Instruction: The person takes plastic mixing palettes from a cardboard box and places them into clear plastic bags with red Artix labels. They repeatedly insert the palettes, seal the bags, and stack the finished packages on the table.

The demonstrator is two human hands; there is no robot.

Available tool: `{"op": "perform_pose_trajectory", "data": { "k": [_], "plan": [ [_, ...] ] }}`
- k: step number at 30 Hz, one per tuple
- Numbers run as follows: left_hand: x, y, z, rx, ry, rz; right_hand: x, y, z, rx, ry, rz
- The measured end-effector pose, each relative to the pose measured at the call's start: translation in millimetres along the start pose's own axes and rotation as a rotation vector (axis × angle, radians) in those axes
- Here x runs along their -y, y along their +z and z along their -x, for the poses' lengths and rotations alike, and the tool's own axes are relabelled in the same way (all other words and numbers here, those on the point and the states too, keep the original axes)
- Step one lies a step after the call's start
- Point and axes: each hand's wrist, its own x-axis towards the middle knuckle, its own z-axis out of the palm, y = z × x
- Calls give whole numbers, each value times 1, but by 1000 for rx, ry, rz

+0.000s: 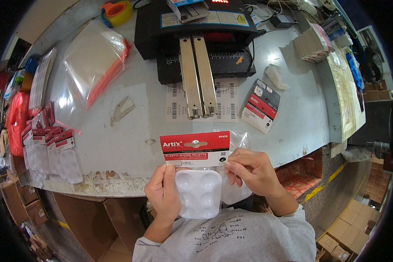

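Between my hands, in front of my body, is a paint palette pack with a red, black and white header card (pixel 195 147). Below the card shows the white plastic palette (pixel 198 192) with its round wells. The card has a hang hole in its upper middle. At the card's lower left corner my left hand (pixel 163 187) is closed, thumb in front. My right hand (pixel 255 172) pinches the lower right corner, fingers partly curled behind. Clear film (pixel 238 192) hangs behind the pack on the right; what it holds is hard to make out.
A black machine (pixel 196 30) with two metal rails (pixel 198 78) stands on the table above barcode label sheets (pixel 174 102). Header cards (pixel 260 105) lie to its right. Clear bags (pixel 94 61) and finished packs (pixel 52 148) lie left; yellow tape (pixel 118 13) sits behind.
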Motion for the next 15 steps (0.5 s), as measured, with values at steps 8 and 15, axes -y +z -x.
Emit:
{"op": "perform_pose_trajectory", "data": {
  "k": [8, 15],
  "plan": [
    [-2, 6, -1, -24, -66, 3, 0, -1, 2, 23, -129, 111],
    [-12, -13, -3, 139, 2, -216, 11, -13, -1, 153, 306, -99]
  ]
}}
